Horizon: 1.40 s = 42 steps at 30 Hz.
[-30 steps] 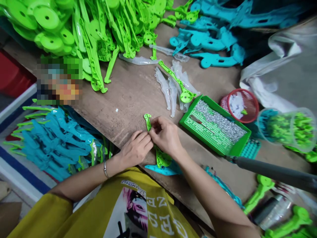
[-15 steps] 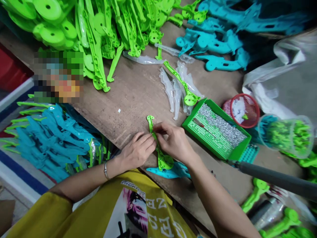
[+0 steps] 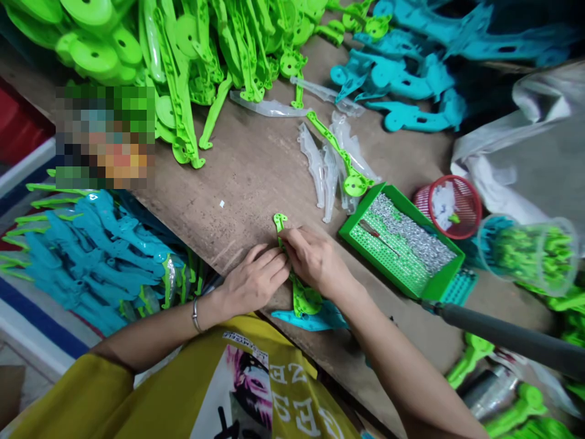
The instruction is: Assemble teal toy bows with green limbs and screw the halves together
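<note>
A long green plastic part (image 3: 305, 299) lies near the table's front edge, its narrow hooked end pointing away from me. My left hand (image 3: 256, 277) is closed on its middle from the left. From the right, my right hand (image 3: 311, 256) rests on the same part with fingers pinched together; whether a small piece is between the fingertips is hidden. Under the part's wide round end lies a blue plastic part (image 3: 331, 318). To the right stands a green tray (image 3: 393, 283) with many small metal screws (image 3: 414, 235) and a red-handled screwdriver (image 3: 375, 234).
Piled green parts (image 3: 183, 85) and blue parts (image 3: 402, 73) cover the back. Clear plastic pieces (image 3: 315, 161) lie mid-table. Right are a red basket (image 3: 473, 210) and clear tub (image 3: 571, 256). A grey rod (image 3: 507, 332) juts in right. A crate (image 3: 27, 311) of assembled parts stands left.
My right hand has shifted slightly up and left along the green part, its fingers now more bunched. My left hand stays nearly where it was. The view has moved a little.
</note>
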Available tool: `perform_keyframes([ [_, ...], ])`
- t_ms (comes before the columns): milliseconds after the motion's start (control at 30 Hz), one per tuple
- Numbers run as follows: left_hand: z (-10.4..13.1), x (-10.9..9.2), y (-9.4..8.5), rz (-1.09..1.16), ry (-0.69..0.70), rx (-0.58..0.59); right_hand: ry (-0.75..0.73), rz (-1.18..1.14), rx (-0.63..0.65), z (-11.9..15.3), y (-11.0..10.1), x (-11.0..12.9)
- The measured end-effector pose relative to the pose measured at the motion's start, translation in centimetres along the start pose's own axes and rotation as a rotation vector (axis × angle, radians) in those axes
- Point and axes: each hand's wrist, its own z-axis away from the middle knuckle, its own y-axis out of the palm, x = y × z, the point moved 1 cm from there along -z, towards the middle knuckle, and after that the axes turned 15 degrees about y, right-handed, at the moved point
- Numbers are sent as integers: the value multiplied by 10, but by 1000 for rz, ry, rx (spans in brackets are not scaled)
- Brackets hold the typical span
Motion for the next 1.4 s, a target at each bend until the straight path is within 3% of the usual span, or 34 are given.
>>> perform_keyframes([
  [233,0,1,0,-9,0,35,116,-156,3,-7,-5,-3],
  [333,-1,1,-1,-7,-2,29,121,-113,-6,-7,-4,-2],
  [567,1,1,-1,8,-2,-21,-157,153,-46,13,0,-2],
  [733,1,1,2,-2,-2,-105,-230,265,-123,27,4,3],
  [900,-8,3,-3,-13,-53,-115,-90,-8,-119,26,11,-7],
  [1033,-13,6,-7,16,-27,-67,-8,-238,-145,18,2,-23],
  [1100,-13,6,-7,13,-11,-53,44,-144,-203,10,-8,-28],
  [1233,-12,6,-6,17,-8,-94,274,297,-324,-11,-26,-33],
  [1400,-9,7,-6,61,-25,-182,314,510,-240,-20,-26,-33],
])
